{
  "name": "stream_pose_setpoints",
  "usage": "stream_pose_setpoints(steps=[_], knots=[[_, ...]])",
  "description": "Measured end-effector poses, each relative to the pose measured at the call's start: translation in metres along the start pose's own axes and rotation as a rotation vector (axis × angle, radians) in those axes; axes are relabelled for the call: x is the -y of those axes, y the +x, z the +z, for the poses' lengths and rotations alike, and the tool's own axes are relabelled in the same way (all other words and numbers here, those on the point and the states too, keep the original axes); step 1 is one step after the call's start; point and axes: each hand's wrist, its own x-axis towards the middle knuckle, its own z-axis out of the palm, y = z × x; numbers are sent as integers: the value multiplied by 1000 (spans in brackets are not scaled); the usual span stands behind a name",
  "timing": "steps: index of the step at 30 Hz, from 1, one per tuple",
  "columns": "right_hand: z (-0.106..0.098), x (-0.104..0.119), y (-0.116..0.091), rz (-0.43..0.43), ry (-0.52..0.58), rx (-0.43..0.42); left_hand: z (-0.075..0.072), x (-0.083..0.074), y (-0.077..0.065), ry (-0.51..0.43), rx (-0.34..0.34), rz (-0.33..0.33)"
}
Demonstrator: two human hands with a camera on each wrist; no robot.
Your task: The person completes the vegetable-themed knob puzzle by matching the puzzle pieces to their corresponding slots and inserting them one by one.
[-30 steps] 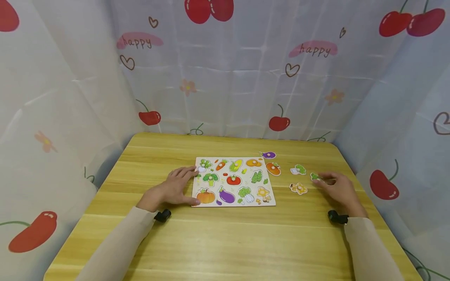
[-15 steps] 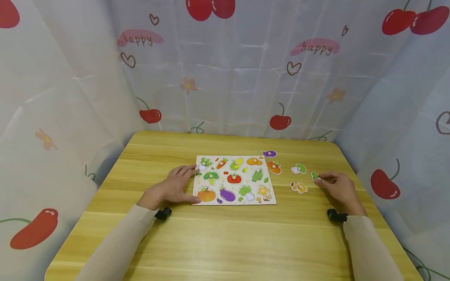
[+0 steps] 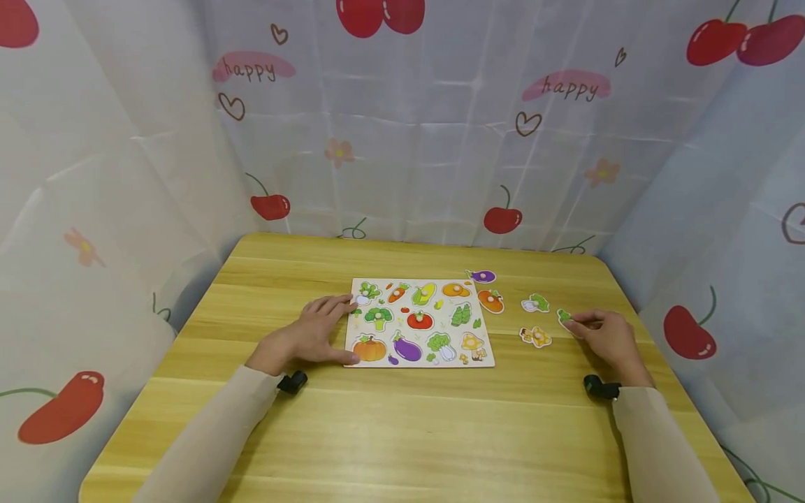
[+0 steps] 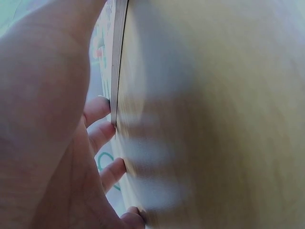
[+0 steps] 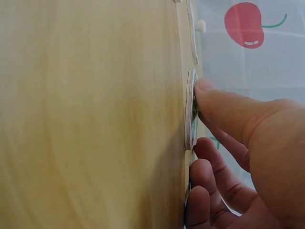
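Note:
A wooden vegetable puzzle board (image 3: 415,364) lies flat on the table, with knobbed pieces such as a tomato (image 3: 419,320) and a broccoli (image 3: 378,319) on it. My left hand (image 3: 302,337) rests at its left side, fingers spread, the thumb over the near corner and fingertips at the edge. To the right of the board, my right hand (image 3: 608,344) pinches a green puzzle piece (image 3: 562,316) between thumb and fingers. In the right wrist view the piece (image 5: 189,119) sits close over the table, its knob hidden behind the thumb; the other fingers (image 5: 200,174) are bent beside it.
Loose pieces lie right of the board: an eggplant (image 3: 483,276), an orange pumpkin (image 3: 491,301), a leafy cabbage (image 3: 536,302) and a mushroom (image 3: 537,337). The wooden table (image 3: 402,433) meets a cherry-printed curtain (image 3: 402,168) at the back and sides.
The head view has shifted slightly. My right hand keeps its pinch on the green puzzle piece, which has barely moved; my left hand stays at the board's edge.

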Motion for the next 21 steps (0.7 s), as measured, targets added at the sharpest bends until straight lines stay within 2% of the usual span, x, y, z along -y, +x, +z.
stream_pose_setpoints(steps=[15,21], knots=[[0,2,-4,24,4,2,0,-1,1,-6,8,-8],[-1,3,-6,22,4,28,0,-1,0,2,11,-11]])
